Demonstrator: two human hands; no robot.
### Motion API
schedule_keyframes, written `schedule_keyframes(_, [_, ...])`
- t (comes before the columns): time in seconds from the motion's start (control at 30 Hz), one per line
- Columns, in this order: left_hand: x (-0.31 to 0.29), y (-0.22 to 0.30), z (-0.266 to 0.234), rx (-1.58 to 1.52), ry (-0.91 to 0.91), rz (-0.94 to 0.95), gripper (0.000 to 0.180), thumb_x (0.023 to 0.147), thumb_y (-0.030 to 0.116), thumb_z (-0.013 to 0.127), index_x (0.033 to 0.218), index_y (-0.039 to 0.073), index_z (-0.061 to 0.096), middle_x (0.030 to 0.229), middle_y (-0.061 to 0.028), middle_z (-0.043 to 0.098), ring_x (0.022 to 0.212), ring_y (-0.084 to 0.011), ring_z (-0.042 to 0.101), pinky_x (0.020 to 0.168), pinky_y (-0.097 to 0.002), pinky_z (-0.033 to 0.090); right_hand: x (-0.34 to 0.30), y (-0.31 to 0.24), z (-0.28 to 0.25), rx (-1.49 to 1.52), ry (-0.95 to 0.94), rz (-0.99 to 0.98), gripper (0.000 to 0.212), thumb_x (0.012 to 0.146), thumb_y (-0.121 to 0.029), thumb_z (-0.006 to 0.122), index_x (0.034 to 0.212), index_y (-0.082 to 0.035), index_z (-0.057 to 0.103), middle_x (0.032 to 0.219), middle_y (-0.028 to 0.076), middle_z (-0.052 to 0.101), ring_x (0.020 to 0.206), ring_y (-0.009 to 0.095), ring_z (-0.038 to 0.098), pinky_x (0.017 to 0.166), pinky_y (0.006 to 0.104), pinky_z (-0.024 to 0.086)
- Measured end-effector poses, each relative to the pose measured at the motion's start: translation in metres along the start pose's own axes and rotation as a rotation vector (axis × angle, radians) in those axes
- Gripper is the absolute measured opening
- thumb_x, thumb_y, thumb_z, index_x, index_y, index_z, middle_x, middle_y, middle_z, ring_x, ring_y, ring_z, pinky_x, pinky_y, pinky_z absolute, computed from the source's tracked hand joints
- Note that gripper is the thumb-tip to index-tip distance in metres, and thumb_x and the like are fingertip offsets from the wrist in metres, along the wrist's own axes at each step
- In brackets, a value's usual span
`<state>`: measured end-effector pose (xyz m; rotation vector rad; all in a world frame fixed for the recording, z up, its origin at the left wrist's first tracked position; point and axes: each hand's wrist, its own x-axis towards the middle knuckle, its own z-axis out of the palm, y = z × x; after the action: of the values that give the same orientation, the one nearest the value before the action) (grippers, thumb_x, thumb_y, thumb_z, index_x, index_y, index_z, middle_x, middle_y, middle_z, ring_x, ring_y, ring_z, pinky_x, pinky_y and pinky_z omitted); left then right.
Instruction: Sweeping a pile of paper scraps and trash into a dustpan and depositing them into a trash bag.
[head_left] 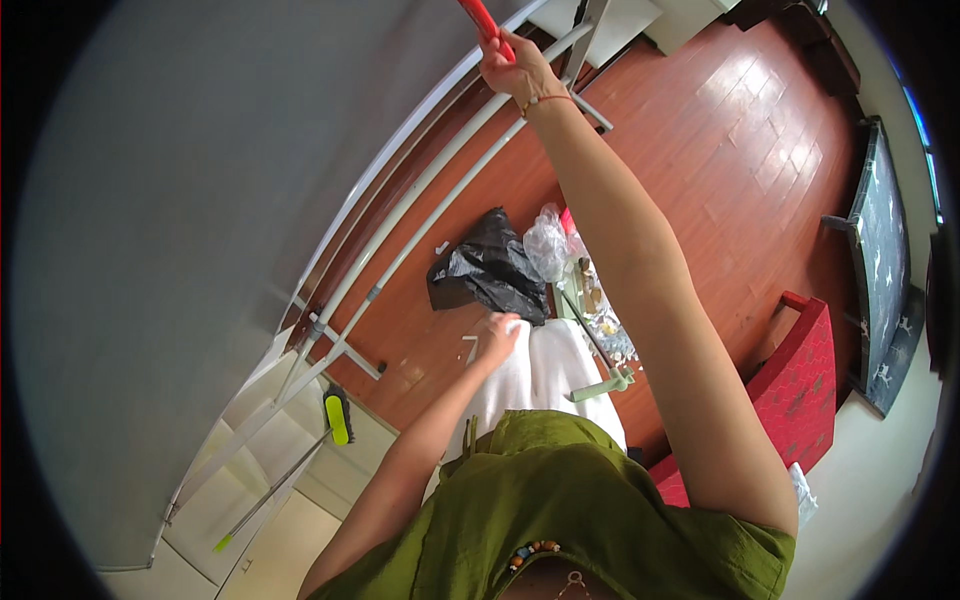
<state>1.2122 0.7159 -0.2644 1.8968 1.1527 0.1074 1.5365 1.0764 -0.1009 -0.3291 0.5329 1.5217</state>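
My right arm stretches up and far forward. Its hand (pixel 513 68) is closed around a red stick-like handle (pixel 482 20), whose far end runs out of the picture at the top. Beside it rises the edge of a large grey panel (pixel 190 230) on a white tube frame (pixel 420 180). My left hand (pixel 497 337) is low, by the white trousers (pixel 540 350) on my legs. Its fingers lie loosely against the cloth, with nothing visible in them. Just beyond that hand a black plastic bag (pixel 492 265) rests on the wooden floor.
A clear plastic bag (pixel 546 243) and a green-headed tool (pixel 605 385) with a dark stick lie near my legs. A lime-green broom (pixel 338 418) leans by pale cabinets (pixel 285 540) at lower left. Red upholstered furniture (pixel 800 390) and a dark patterned board (pixel 880 260) stand right.
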Motion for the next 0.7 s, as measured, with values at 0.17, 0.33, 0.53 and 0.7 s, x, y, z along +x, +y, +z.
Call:
schedule_keyframes(0.17, [0.056, -0.014, -0.023, 0.066, 0.100, -0.055, 0.022, 0.079, 0.012, 0.068, 0.100, 0.007, 0.063, 0.113, -0.0156, 0.055, 0.108, -0.0335, 0.054, 0.092, -0.0411, 0.045, 0.001, -0.010, -0.026, -0.037, -0.063, -0.102, 0.024, 0.094, -0.015, 0.054, 0.111, 0.001, 0.055, 0.092, 0.012, 0.069, 0.061, 0.014, 0.064, 0.046, 0.0209, 0.050])
schedule_keyframes(0.33, [0.103, -0.064, -0.030, 0.410, -0.187, 0.034, 0.031, 0.074, 0.011, 0.074, 0.103, 0.007, 0.062, 0.122, -0.0142, 0.052, 0.124, -0.0362, 0.045, 0.098, -0.0406, 0.044, -0.072, -0.012, -0.081, -0.465, -0.158, -0.100, 0.048, 0.095, -0.035, 0.054, 0.125, 0.000, 0.044, 0.107, 0.012, 0.066, 0.075, 0.011, 0.060, 0.064, 0.0214, 0.050])
schedule_keyframes(0.53, [0.146, -0.068, 0.026, 0.805, -0.729, 0.202, 0.041, 0.073, 0.022, 0.077, 0.109, 0.006, 0.063, 0.125, -0.0113, 0.054, 0.131, -0.0312, 0.040, 0.102, -0.0497, 0.039, -0.266, -0.093, -0.264, -0.846, 0.554, -0.464, 0.031, 0.097, -0.022, 0.053, 0.123, -0.004, 0.054, 0.107, 0.010, 0.066, 0.086, 0.015, 0.063, 0.080, 0.0246, 0.050])
schedule_keyframes(0.7, [0.134, -0.127, 0.054, 1.065, -0.901, 0.176, 0.030, 0.085, 0.017, 0.061, 0.113, 0.005, 0.064, 0.122, -0.0132, 0.056, 0.125, -0.0371, 0.046, 0.098, -0.0525, 0.042, -0.452, -0.047, -0.393, -0.272, 1.171, -0.548, 0.036, 0.091, -0.024, 0.060, 0.123, -0.008, 0.052, 0.111, 0.006, 0.063, 0.096, 0.018, 0.061, 0.085, 0.0268, 0.049])
